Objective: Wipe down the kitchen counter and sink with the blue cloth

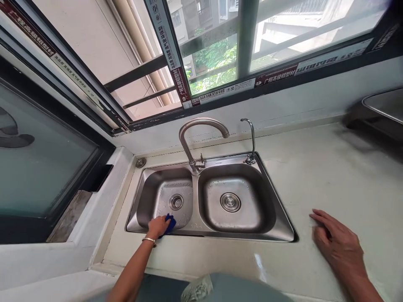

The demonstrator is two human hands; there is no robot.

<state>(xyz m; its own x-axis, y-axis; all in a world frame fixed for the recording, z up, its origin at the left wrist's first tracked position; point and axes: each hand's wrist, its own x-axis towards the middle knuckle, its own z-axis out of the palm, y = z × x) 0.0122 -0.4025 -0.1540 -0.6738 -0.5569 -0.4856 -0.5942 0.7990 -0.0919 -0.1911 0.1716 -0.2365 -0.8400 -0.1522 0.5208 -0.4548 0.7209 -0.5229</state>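
Observation:
My left hand is closed on a dark blue cloth, pressed at the front rim of the left basin. A double-bowl steel sink is set into the pale countertop. Water drops dot the floors of both bowls. The left drain shows an open strainer, while the right drain has a round metal strainer in it. To the right of the sink, my right hand hovers over or rests on the counter; I cannot tell which. Its fingers are stretched out and it holds nothing.
A curved faucet rises behind the divider, its spout over the right bowl. A thin second tap stands at the back right corner. A blurred dark appliance sits at the far right. Windows line the back wall.

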